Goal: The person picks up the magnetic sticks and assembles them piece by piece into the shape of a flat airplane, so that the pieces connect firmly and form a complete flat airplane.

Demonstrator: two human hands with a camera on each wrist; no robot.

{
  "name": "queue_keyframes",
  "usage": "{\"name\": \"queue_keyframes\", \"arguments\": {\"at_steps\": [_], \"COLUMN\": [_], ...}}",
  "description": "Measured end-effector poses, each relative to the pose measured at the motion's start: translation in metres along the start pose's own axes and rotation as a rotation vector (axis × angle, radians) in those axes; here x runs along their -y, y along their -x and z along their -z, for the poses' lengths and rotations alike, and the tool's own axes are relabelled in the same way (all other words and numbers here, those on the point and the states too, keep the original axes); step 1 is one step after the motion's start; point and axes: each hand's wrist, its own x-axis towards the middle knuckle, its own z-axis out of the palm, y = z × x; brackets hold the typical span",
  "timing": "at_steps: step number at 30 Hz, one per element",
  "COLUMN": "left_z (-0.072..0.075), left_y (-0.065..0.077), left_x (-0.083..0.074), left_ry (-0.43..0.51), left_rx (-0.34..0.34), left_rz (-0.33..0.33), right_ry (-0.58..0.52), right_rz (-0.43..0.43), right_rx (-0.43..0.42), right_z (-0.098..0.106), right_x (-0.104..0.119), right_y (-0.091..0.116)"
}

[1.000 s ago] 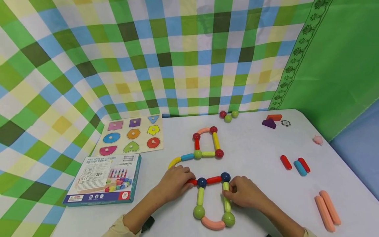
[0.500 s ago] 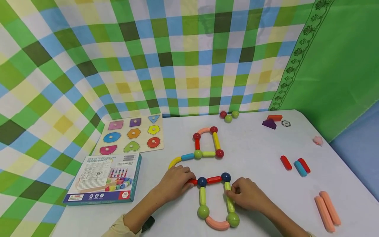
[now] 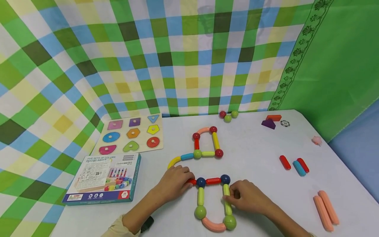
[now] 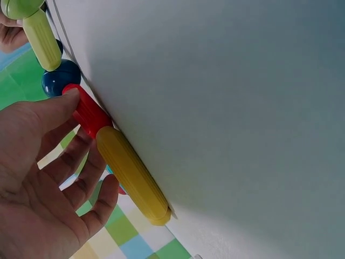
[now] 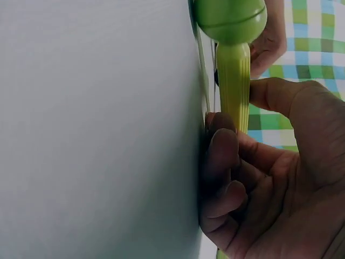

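Observation:
My left hand [image 3: 175, 183] pinches a short red magnetic stick [image 4: 91, 114] between thumb and fingers. In the left wrist view a yellow curved stick [image 4: 132, 172] meets its near end and a dark blue ball [image 4: 62, 78] its far end. My right hand [image 3: 248, 197] pinches a light green stick [image 5: 234, 86] on the right side of the lower loop. That loop also has a second blue ball [image 3: 225, 179], another red stick [image 3: 213, 181], a left green stick [image 3: 200, 196], two green balls, one at the left [image 3: 200, 212], and a pink curved stick [image 3: 214, 225].
Farther back lies an upper loop with red balls [image 3: 218, 153], linked to the yellow curve by a blue stick [image 3: 187, 157]. Left are a shape puzzle board [image 3: 119, 134] and a boxed toy [image 3: 102, 179]. Loose sticks [image 3: 323, 213] lie right; loose balls [image 3: 227, 118] sit behind.
The bottom of the lower loop swung right, then slightly back left. My right hand moved a little nearer and right, still pinching the green stick. My left hand stayed in place.

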Motion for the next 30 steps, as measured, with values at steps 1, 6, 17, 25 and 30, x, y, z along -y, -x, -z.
{"name": "queue_keyframes", "arguments": {"at_steps": [1, 6, 17, 25, 30], "left_z": [0.0, -0.003, -0.001, -0.002, -0.001], "left_y": [0.0, 0.001, -0.013, -0.022, -0.024], "left_x": [0.0, 0.0, -0.016, -0.021, -0.022], "left_ry": [0.0, 0.008, 0.007, -0.013, -0.002], "left_rx": [-0.004, -0.016, 0.048, 0.074, 0.079], "left_rz": [-0.001, -0.008, -0.038, -0.06, -0.04], "right_ry": [0.014, 0.078, 0.075, 0.075, 0.095], "right_rz": [-0.001, -0.138, -0.089, -0.037, -0.034], "right_rx": [-0.001, -0.134, -0.188, -0.156, -0.147], "right_z": [0.0, 0.003, 0.005, 0.005, 0.007], "right_x": [0.0, 0.005, 0.007, 0.009, 0.009], "right_y": [0.0, -0.002, -0.021, -0.024, -0.023]}}
